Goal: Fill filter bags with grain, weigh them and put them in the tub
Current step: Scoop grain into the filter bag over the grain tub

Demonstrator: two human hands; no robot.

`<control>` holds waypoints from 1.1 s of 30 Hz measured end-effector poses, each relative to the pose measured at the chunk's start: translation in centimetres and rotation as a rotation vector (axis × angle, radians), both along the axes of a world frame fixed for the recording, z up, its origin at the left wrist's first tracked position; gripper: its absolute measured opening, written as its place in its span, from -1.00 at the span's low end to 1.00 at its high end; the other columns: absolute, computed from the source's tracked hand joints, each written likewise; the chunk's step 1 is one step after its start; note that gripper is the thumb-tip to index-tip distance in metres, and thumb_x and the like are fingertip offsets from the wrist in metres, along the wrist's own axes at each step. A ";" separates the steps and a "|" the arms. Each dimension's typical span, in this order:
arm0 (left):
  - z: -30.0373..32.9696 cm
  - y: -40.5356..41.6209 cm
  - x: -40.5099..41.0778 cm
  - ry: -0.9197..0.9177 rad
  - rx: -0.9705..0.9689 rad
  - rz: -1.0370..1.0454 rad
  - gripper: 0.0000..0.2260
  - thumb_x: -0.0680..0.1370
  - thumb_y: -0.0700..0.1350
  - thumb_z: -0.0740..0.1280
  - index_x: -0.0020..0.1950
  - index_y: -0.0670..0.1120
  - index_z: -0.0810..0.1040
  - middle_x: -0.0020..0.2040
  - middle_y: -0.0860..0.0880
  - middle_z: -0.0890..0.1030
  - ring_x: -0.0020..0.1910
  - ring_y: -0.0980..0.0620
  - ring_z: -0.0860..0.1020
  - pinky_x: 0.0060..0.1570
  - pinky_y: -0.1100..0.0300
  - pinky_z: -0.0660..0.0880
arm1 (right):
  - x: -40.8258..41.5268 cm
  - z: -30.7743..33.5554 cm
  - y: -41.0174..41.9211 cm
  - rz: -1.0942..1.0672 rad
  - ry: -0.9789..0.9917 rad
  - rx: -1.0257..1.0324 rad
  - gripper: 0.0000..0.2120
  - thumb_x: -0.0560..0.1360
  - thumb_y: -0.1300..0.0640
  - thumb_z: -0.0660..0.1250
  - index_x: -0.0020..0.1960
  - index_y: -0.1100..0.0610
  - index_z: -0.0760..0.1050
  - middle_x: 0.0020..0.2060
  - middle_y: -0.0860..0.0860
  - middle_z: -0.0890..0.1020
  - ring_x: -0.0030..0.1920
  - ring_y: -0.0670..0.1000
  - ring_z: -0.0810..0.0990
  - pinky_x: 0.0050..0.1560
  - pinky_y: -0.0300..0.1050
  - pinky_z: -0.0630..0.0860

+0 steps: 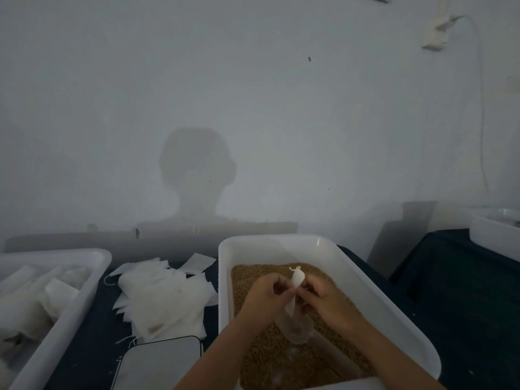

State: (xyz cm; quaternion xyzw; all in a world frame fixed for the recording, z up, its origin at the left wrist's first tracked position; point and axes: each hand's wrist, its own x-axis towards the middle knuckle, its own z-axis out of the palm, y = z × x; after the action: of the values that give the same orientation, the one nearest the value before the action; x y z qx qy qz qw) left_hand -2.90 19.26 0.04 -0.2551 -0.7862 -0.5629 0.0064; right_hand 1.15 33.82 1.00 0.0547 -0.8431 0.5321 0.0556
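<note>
The pale wall (253,94) fills everything beyond the hands, with a head-and-shoulders shadow (197,170) on it straight ahead of them and a socket with a hanging cord (436,35) high up to their right. Under the hands lies the dark worktop (92,333). Directly beneath them sits the big white grain tub (365,288), its floor covered in brown grain (261,358). Off to the left of the hands is a second white tub (84,291) with pale filled bags heaped inside. Far to the right, against the wall, stands another white container (495,235). Between the two near tubs, just left of the left hand, is a loose pile of flat empty filter bags (166,299), and nearer me than that pile a flat scale (160,364) with a pale top. The filter bag (295,325) being worked hangs over the grain between the hands, its lower part bulging. The left hand (264,296) and right hand (326,299) are close together, fingers curled, both pinching the bag's neck, whose twisted top sticks up above them.
</note>
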 end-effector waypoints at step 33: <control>0.8 -0.7 0.7 0.510 -0.614 0.571 -0.76 0.60 -0.09 0.05 0.04 -0.10 0.49 0.20 0.00 0.30 0.13 0.01 0.30 0.11 0.17 0.29 | 1.4 -0.8 1.2 -0.021 -0.449 0.939 -0.72 0.43 -0.20 0.32 -0.19 -0.03 0.34 -0.31 -0.11 0.42 -0.34 -0.14 0.36 -0.38 -0.26 0.27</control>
State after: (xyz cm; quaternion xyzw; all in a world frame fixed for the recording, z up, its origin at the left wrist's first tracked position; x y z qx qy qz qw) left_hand -2.22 18.55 0.87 -0.1492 -0.9277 -0.2006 0.2773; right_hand 2.56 35.07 0.18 -0.0501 -0.9826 0.0944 -0.1518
